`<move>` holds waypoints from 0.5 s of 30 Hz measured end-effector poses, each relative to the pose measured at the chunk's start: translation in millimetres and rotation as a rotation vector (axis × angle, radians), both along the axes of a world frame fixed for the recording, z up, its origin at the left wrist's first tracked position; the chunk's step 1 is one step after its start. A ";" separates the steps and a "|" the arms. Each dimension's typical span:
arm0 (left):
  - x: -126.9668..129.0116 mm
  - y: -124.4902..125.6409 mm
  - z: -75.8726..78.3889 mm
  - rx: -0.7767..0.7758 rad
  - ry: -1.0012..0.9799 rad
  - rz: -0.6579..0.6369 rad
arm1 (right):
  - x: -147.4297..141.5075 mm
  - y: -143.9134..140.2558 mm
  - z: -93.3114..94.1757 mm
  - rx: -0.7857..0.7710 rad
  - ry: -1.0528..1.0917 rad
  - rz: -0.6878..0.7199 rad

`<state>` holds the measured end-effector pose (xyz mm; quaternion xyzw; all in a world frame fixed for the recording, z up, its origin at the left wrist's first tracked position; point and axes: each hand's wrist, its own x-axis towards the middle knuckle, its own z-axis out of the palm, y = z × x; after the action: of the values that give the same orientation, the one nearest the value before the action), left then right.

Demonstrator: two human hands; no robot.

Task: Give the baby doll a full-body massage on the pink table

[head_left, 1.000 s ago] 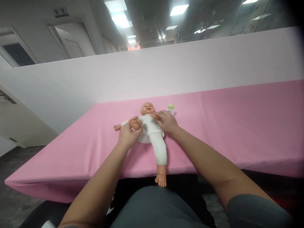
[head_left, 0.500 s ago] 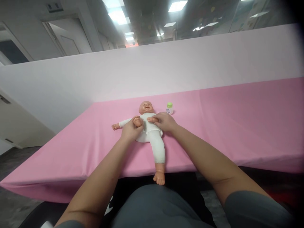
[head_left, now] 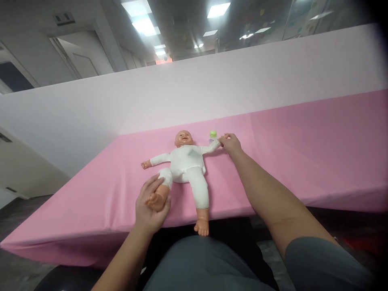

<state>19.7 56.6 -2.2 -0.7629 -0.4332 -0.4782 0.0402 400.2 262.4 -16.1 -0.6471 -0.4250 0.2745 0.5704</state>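
Nearest the viewer, at the front edge of the counter [head_left: 91, 226], the left hand [head_left: 150, 208] is closed around one foot [head_left: 155, 200] of a baby doll [head_left: 185, 161], the fingers wrapped over the toes and heel. The doll is laid on its back on the pink cover, head away from the viewer. Its other leg [head_left: 202, 194] is extended straight, and the foot of that leg overhangs the counter edge. Farther back, the right hand [head_left: 230, 143] is pinched on the end of one doll arm [head_left: 211, 148], which is drawn out sideways; the doll's hand itself is hidden by the fingers.

As a judgement, a pull on the held foot toward the edge could slide the doll off the counter, since one leg is already unsupported. A sweep of the right hand could also tip the small green-capped bottle [head_left: 213, 135], which is stood just beside the held arm.

The doll's free arm [head_left: 154, 160] is rested flat on the cover. Beyond the counter a pale partition wall [head_left: 273, 76] is seen.
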 end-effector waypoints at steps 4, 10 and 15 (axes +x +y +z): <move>-8.5 -21.4 -20.0 -0.047 0.052 -0.002 | 11.6 1.4 -4.5 -0.249 -0.081 0.001; -9.0 -32.4 -30.5 -0.139 0.086 0.058 | 11.7 -6.0 -4.2 -0.382 -0.231 0.061; -3.7 -24.2 -18.1 -0.200 -0.010 0.073 | 5.1 -8.3 0.1 -0.245 -0.211 0.017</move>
<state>16.0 32.4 -20.3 -0.7444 -0.5067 -0.4345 -0.0208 405.2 254.0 -16.0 -0.7335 -0.4514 0.2593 0.4371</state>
